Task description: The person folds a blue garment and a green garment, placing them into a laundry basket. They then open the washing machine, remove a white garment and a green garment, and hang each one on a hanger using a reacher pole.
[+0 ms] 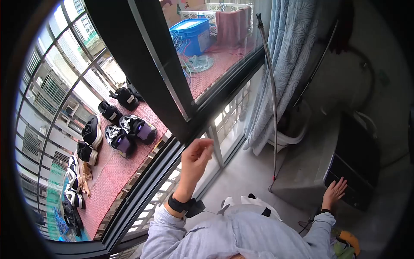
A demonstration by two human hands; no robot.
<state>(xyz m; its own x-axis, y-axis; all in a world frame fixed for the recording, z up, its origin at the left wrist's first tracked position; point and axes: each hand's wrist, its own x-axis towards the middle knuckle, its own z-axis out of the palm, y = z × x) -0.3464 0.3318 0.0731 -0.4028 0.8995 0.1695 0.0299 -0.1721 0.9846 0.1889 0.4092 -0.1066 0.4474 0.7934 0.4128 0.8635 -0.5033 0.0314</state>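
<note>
Pale shirt (pixel 239 235) nearest; window post (pixel 148 60) points toward left hand (pixel 196 160), curled, closure unclear; right hand (pixel 334 193) splayed near dark panel (pixel 359 166).

The wearer's shirt (pixel 246 231) is pale grey-blue, with long sleeves (pixel 166 231); black straps (pixel 176 204) encircle both wrists, the left carrying a dark, blocky module (pixel 196 209). Left hand (pixel 195 160) and right hand (pixel 334 193) are bare.

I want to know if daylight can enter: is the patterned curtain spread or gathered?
Gathered: the curtain hangs in narrow folds to one side, leaving the window frame uncovered.
</note>
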